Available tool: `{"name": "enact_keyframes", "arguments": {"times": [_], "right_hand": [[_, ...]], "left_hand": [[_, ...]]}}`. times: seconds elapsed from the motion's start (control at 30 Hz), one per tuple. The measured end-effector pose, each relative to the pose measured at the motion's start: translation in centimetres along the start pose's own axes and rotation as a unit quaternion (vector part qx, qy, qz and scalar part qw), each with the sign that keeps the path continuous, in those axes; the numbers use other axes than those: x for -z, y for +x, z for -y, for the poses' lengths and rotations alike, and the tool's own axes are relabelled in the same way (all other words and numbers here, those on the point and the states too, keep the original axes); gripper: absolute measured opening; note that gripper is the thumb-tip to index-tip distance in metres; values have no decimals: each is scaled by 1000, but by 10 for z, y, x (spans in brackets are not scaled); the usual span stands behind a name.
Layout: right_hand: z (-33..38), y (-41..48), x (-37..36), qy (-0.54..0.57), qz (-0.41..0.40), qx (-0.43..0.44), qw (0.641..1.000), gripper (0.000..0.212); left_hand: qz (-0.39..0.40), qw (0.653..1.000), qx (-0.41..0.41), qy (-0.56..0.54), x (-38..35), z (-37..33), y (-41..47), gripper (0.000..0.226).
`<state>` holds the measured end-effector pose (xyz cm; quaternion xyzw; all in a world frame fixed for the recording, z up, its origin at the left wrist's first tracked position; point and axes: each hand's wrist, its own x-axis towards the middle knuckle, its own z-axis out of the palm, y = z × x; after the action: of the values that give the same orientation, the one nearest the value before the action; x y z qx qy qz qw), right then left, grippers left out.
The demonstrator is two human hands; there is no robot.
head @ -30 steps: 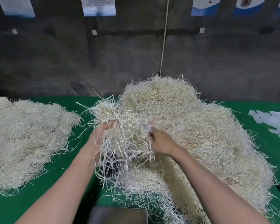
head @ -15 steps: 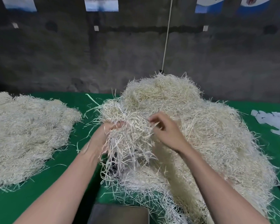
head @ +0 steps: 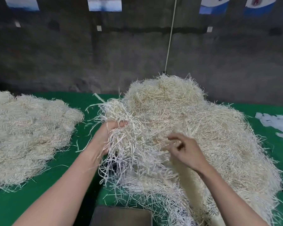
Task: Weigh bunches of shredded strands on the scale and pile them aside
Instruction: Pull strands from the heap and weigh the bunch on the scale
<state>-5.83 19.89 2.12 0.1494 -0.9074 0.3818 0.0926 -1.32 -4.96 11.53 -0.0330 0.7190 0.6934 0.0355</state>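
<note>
On the far left, a wide, flat pile of pale shredded strands [head: 28,132] lies on the green bench [head: 6,206]. It sits well apart from my hands, with bare green in between.

Next comes my left grip [head: 107,131]. It is clamped on a loose bunch of pale and white shredded strands [head: 119,149]. My fingers curl around the top of the bunch. The bunch is up off the bench, and long strands hang down from it in a messy tangle. Its right side touches the big heap.

Low down in the middle, at the bottom edge, is the dark grey flat scale [head: 121,216]. I see only part of it. It sits below the hanging bunch, and the bunch is not on it.

A thin white cord [head: 170,35] runs down the grey wall behind the heap.

My right grip [head: 186,152] is over the front of the big heap of pale yellow shredded strands [head: 219,128]. The fingers are bent and blurry among the strands, so I cannot tell if they hold any.

The big heap is tall and fills the right side of the bench.

On the far right, some flat white scraps [head: 279,123] lie on the bench, near the heap.
</note>
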Motion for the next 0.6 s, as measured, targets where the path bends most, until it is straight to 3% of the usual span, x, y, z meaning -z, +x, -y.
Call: {"name": "enact_keyframes", "arguments": {"times": [0.07,0.13,0.2,0.23,0.27,0.33,0.4,0.47,0.53,0.6], "right_hand": [[31,7,-2,-34,57,66,996,77],[40,10,-19,-94,199,45,974,94],[29,7,-37,-155,271,-3,950,65],[21,7,-39,-150,244,-36,957,41],[14,7,-38,-110,190,-72,973,23],[5,13,-30,-2,72,-119,990,17],[12,21,-23,48,3,-100,994,27],[25,26,-19,91,-24,-83,992,44],[26,24,-16,97,-37,-58,993,46],[15,19,-13,59,-53,-38,996,32]], "left_hand": [[12,1000,-6,26,-3,-4,-4,91],[23,999,-23,36,-4,-5,-12,114],[8,997,-55,51,0,-6,-10,143],[23,995,-62,80,4,-4,-3,144],[51,989,-58,122,8,-3,6,133],[141,953,-22,268,7,7,28,115],[228,879,38,418,-11,27,46,94],[255,819,40,512,-40,51,49,70],[193,816,-14,545,-60,72,57,37],[60,874,-52,479,-64,73,66,16]]}}
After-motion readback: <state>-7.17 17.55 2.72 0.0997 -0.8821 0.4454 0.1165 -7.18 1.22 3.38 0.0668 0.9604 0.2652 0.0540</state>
